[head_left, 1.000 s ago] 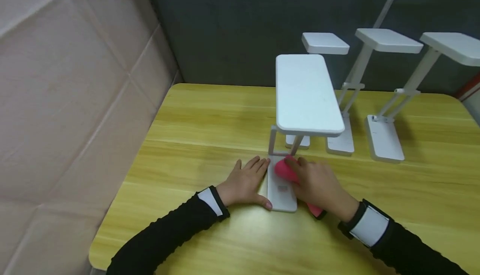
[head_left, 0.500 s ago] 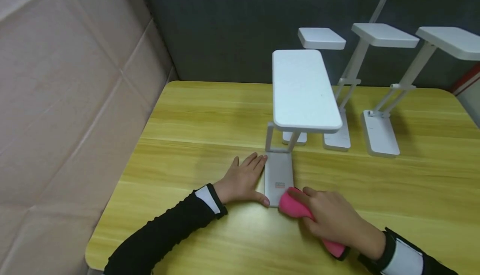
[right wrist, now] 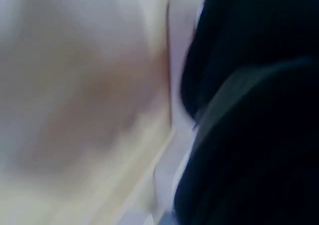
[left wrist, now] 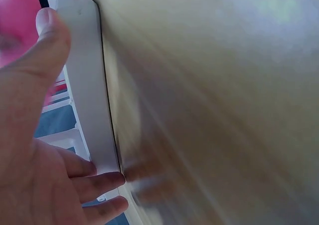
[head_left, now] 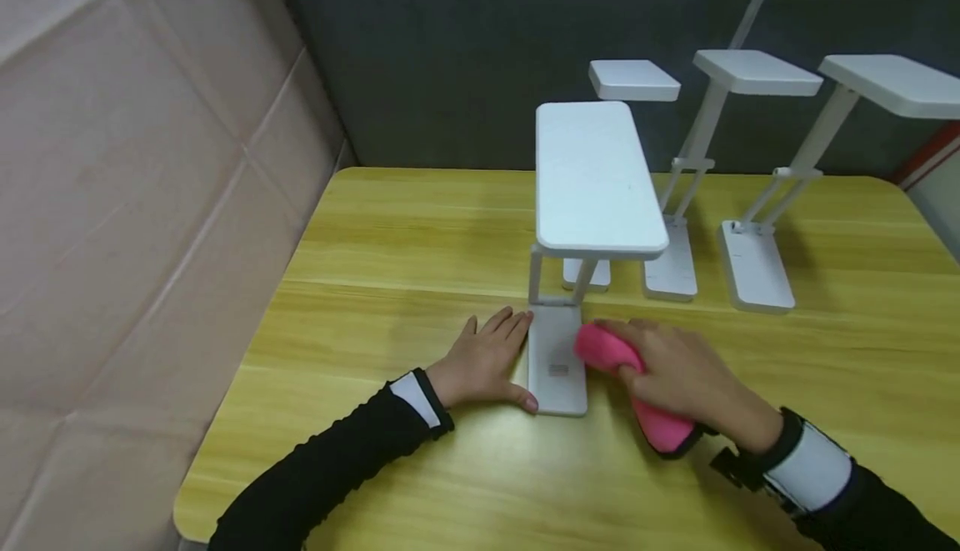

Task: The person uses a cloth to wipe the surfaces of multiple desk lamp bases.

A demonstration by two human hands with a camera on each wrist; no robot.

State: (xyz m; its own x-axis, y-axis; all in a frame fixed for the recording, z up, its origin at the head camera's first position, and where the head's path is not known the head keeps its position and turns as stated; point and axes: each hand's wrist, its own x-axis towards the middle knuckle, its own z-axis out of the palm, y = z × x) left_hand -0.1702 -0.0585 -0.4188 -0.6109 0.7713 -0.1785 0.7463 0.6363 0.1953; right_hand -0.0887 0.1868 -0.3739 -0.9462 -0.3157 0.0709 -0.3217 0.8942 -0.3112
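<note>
A white folding desk lamp [head_left: 600, 180] stands in the middle, its flat base [head_left: 555, 393] toward me. My left hand [head_left: 487, 363] lies with fingers spread on the left of that base. In the left wrist view its fingertips and thumb come up against the base's side [left wrist: 84, 75]. My right hand [head_left: 678, 372] grips a soft pink cloth [head_left: 603, 351] with black edging, just right of the base. One end of the cloth overlaps the base's right edge. In the right wrist view, blurred dark folds [right wrist: 259, 115] cover much of the picture, beside a pale base.
Behind the near lamp stand more white desk lamps: one at the back [head_left: 633, 80], one right of it [head_left: 757, 72], one farther right [head_left: 892, 84]. A dark panel [head_left: 450, 59] rises behind the wooden table [head_left: 375, 242], and a pale padded wall [head_left: 150, 201] is on the left.
My right hand has wiped the cloth from the upper base down to its lower right corner, then moved back up along the right edge. My left hand has stayed at the base's left side.
</note>
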